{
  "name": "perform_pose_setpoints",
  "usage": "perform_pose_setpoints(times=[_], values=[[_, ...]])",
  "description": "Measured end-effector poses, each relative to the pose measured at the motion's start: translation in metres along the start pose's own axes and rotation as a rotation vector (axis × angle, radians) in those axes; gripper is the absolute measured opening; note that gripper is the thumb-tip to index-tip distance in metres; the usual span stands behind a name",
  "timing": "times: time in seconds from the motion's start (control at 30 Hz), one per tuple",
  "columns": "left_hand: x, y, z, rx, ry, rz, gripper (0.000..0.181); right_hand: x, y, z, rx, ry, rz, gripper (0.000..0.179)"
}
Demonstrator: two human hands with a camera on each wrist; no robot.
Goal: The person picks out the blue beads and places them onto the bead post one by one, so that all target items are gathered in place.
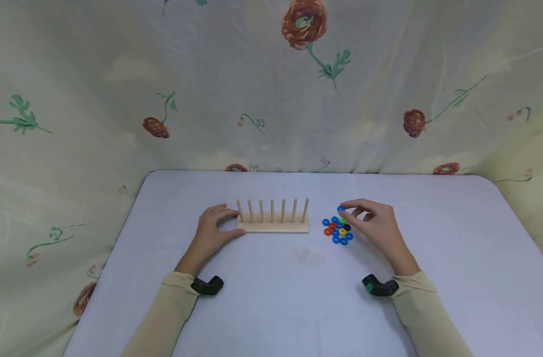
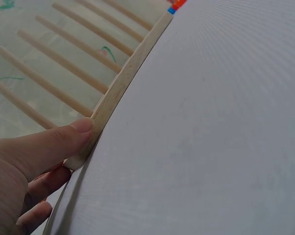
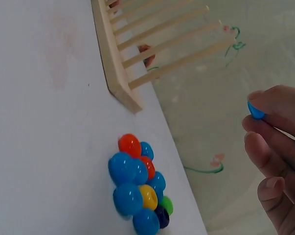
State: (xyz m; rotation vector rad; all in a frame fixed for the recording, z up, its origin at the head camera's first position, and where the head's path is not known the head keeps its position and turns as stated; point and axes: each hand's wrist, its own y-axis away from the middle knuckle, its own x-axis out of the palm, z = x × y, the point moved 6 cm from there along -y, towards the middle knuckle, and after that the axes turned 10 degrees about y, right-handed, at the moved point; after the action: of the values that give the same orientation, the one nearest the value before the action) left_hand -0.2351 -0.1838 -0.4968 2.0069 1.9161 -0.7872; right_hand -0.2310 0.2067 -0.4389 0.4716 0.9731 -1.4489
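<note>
A pale wooden peg stand [image 1: 273, 228] with several upright pegs stands near the table's middle. My left hand [image 1: 213, 228] grips the left end of its base; in the left wrist view the thumb [image 2: 71, 137] lies on the base's front edge. My right hand [image 1: 374, 223] pinches a blue ring [image 1: 341, 208] between thumb and fingertips, raised above the table. Only part of that blue ring [image 3: 256, 111] shows in the right wrist view. Just below it lies a cluster of small rings, blue [image 1: 336, 240], red [image 1: 327, 231], yellow [image 1: 342, 231], green and dark. No ring sits on the pegs.
A white-covered table [image 1: 280, 297] stretches out on all sides of the stand. Behind it hangs a pale curtain [image 1: 236, 74] with printed flowers. Both wrists wear dark devices [image 1: 207, 286] over beige sleeves.
</note>
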Motion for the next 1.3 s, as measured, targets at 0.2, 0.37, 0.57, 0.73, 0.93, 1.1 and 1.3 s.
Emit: perform_pose_setpoints(times=[0.2,0.37,0.57,0.73,0.93,1.1,1.3], values=[[0.001,0.0,0.003,-0.016,0.003,0.007,0.053,0.001,-0.007,0.026,-0.091,-0.06,-0.045,0.023],[0.001,0.001,0.004,-0.028,0.025,0.015,0.052,0.003,-0.013,0.045,-0.135,-0.102,-0.082,0.025],[0.001,0.001,0.004,-0.041,0.017,0.021,0.053,0.009,-0.021,0.066,-0.186,-0.153,-0.123,0.025],[0.0,0.001,0.002,-0.036,0.022,0.018,0.052,0.014,-0.029,0.085,-0.239,-0.213,-0.151,0.025],[0.0,0.0,0.003,-0.029,0.016,0.018,0.052,0.027,-0.039,0.112,-0.293,-0.256,-0.119,0.023],[-0.001,-0.001,0.004,-0.025,0.011,0.014,0.052,0.045,-0.044,0.132,-0.296,-0.252,-0.049,0.02],[-0.001,0.0,0.001,-0.023,0.01,0.011,0.051,0.065,-0.049,0.155,-0.313,-0.246,0.022,0.019]])
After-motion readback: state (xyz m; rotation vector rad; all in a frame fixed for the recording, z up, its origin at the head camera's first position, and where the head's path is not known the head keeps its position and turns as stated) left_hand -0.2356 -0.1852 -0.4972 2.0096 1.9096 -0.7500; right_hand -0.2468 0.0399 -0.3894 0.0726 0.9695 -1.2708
